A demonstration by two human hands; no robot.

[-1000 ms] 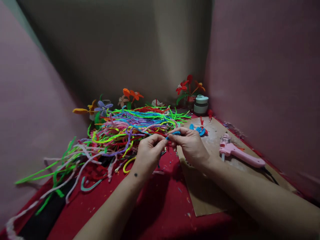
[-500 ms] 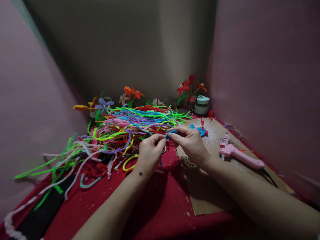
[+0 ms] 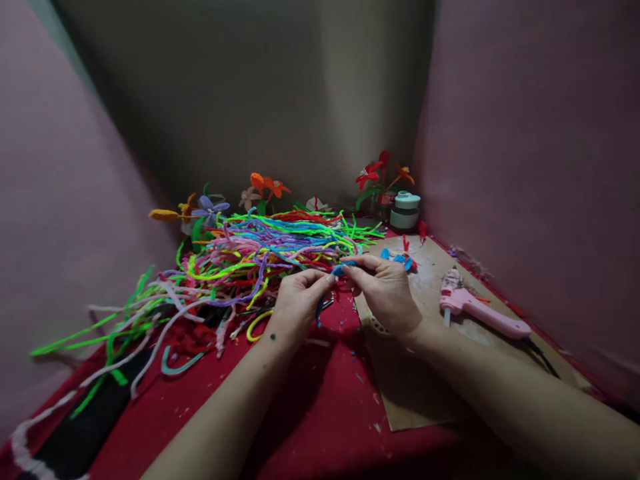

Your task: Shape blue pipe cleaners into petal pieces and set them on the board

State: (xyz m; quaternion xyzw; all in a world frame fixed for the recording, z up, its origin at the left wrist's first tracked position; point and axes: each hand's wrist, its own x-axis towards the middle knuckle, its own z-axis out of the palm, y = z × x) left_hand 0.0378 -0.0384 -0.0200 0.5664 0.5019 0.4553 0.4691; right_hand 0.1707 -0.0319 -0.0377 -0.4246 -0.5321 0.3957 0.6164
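A blue pipe cleaner (image 3: 343, 269) is stretched between my two hands above the red cloth. My left hand (image 3: 299, 301) pinches one part of it between thumb and fingers, and a tail of it hangs down below that grip. On the other side, my right hand (image 3: 386, 288) is closed on its upper end, thumb and forefinger together. Behind my hands lies a large heap of coloured pipe cleaners (image 3: 260, 247). Just beyond my right hand, small blue looped pieces (image 3: 397, 258) lie on a brown board.
A pink glue gun (image 3: 483, 315) with a dark cord rests on the brown board (image 3: 415, 393). Pipe-cleaner flowers (image 3: 370, 175) and a mint-lidded jar (image 3: 405, 211) stand at the back. Red cloth (image 3: 320, 407) with scraps covers the table. Pink walls flank both sides.
My hands have drawn slightly apart, so more of the blue pipe cleaner shows between them. Its hanging tail now shows more plainly beside my left hand.
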